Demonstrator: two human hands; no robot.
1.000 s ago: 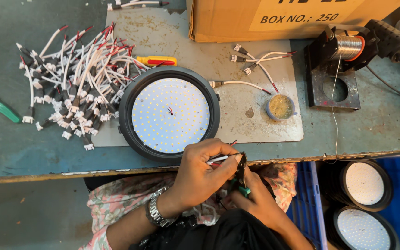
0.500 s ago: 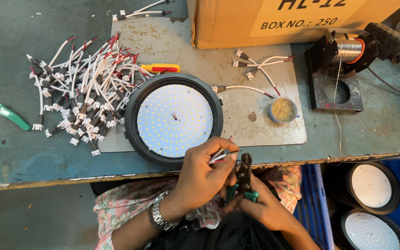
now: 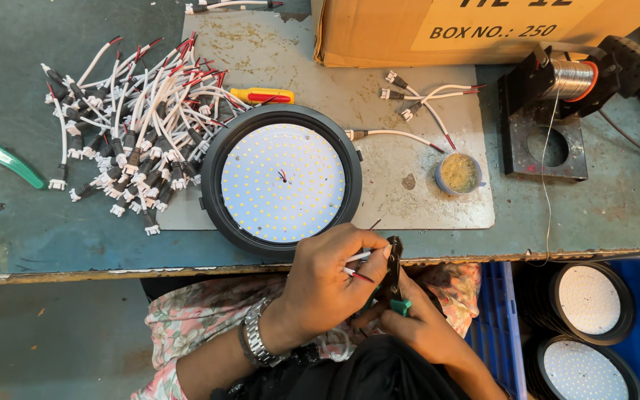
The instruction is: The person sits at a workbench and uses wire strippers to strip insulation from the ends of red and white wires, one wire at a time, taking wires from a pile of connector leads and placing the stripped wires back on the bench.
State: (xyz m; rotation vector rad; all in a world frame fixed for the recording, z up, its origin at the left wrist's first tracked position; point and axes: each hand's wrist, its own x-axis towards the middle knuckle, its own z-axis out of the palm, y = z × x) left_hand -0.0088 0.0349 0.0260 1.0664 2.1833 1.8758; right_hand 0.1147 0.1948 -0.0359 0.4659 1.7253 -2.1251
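My left hand [image 3: 327, 285] is closed, pinching a short white-and-red wire [image 3: 357, 265] between thumb and fingertips, just below the near edge of the bench [image 3: 9, 244]. My right hand [image 3: 416, 326] grips a small black cutter with green handles [image 3: 394, 278], its tip set against the wire's end. Directly above my hands, a round black lamp [image 3: 283, 181] with a white LED panel lies face up on a grey mat [image 3: 409, 44]. A heap of white connector leads [image 3: 135, 133] sits to its left, touching the lamp's rim. A small pot of flux [image 3: 459, 172] stands to its right.
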